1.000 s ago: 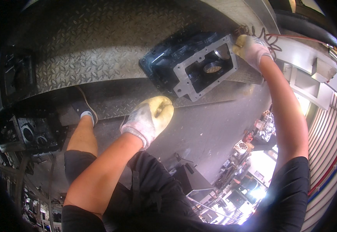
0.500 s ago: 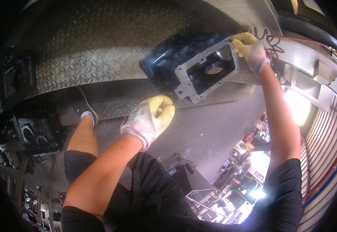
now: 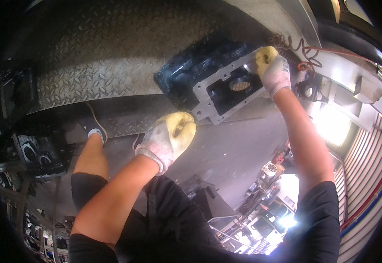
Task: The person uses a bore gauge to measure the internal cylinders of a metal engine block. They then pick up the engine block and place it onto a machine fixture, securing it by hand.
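Observation:
A dark blue-black metal housing (image 3: 177, 72) lies on the tread-plate bench. Its bare grey machined flange (image 3: 208, 87) frames a wide opening, and a round hole shows inside. Bolt holes dot that flange. My right hand (image 3: 270, 65), in a yellow-palmed white work glove, rests at the flange's far right edge with fingers curled together; whatever is pinched there is hidden. Just below the housing's near left corner, my left hand (image 3: 168, 135) wears the same kind of glove. Its fingers are closed over the palm, and what they hold is too small to make out.
The tread-plate bench (image 3: 103, 74) stretches across the far side. Other dark castings stand at the left, one with round bores (image 3: 41, 151). A coiled air hose (image 3: 287, 46) hangs behind my right hand. A dark box-shaped stand (image 3: 217, 201) and cluttered parts lie at lower right.
My right hand has shifted left and nearer along the flange's right side. The left hand stays closed in nearly the same place. The housing appears slightly left and lower in view.

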A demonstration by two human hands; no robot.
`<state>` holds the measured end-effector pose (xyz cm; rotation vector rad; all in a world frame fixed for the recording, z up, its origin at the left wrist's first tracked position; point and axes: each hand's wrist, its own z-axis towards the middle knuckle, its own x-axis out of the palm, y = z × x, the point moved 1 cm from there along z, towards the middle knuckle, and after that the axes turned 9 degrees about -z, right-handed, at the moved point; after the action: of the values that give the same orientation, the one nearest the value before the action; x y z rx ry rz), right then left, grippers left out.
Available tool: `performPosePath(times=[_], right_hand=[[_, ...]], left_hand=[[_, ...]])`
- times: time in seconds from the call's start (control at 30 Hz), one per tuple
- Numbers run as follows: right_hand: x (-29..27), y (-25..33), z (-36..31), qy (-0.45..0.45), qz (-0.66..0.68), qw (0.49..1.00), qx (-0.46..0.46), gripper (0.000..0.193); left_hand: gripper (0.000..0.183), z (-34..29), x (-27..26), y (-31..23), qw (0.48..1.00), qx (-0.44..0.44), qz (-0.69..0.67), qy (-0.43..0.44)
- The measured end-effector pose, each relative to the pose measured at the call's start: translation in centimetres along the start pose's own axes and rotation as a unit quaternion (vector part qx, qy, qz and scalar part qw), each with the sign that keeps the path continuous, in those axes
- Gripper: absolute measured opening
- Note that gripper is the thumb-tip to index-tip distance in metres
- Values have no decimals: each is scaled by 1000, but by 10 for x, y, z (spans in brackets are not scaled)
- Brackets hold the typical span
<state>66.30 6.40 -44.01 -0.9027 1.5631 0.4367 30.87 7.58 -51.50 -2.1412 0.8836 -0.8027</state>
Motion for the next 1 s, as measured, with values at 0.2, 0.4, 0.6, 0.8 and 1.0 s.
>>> performPosePath(times=[0.2,0.4,0.6,0.8,1.0], right_hand=[[17,-2,-13,-68,48,996,-21,20],[23,-9,-12,-102,72,992,-20,20],[21,-1,-15,-86,17,995,-42,23],[31,-27,1,-10,233,972,32,23],[23,-16,-14,56,470,879,65,25]], left_hand=[[27,5,-7,-14,1000,-22,-10,-4],[26,-1,-13,-22,999,14,-29,-18],[30,-2,-7,-8,999,-3,-30,-25],[36,-8,0,-8,1000,-11,13,0],[42,-13,1,-7,998,-43,35,14]])
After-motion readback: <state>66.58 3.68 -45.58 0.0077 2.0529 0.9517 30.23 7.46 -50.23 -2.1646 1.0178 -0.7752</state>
